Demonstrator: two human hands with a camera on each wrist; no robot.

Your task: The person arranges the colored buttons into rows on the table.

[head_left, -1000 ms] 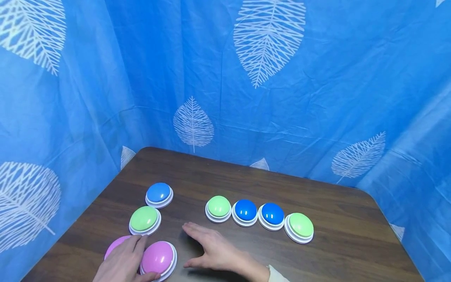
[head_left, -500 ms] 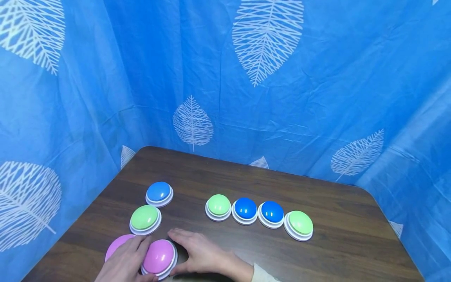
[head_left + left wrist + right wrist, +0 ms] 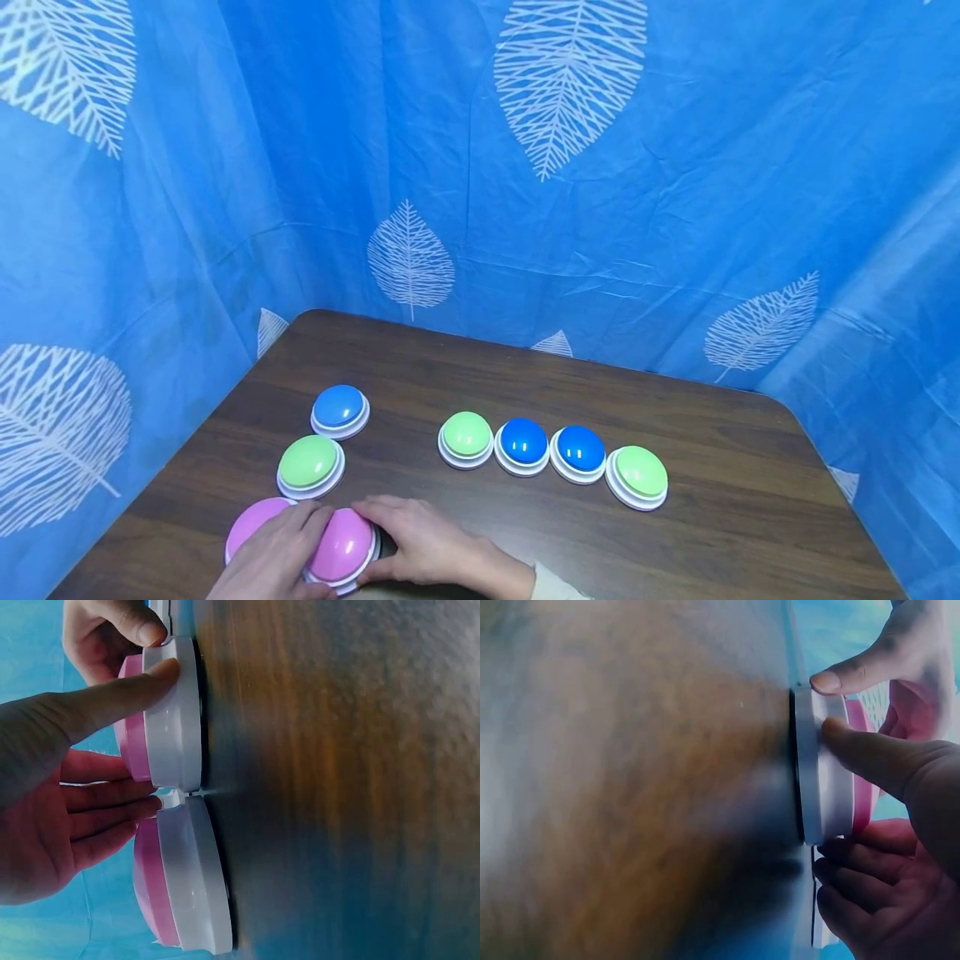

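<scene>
Two pink dome push buttons on white bases sit side by side at the table's near left. Around the right-hand pink push button (image 3: 341, 546) both hands are placed. My left hand (image 3: 281, 550) holds it from the left, its thumb against the white base and its fingers in the gap beside the other pink push button (image 3: 196, 877). From the right, my right hand (image 3: 427, 542) grips the same base between thumb and fingers. In the right wrist view the right thumb (image 3: 870, 754) presses on the base's side, close to the left thumb (image 3: 855, 673).
Behind the pink pair stand a green push button (image 3: 309, 461) and a lighter blue one (image 3: 339, 408). A row of green (image 3: 467, 435), blue (image 3: 523, 442), blue (image 3: 581, 448) and green (image 3: 641, 472) push buttons lies farther right. Blue leaf-patterned curtain (image 3: 465, 167) surrounds the wooden table (image 3: 720, 450).
My right hand has moved left from beside the pink push button and closed on its right side. My left hand has stayed on that button.
</scene>
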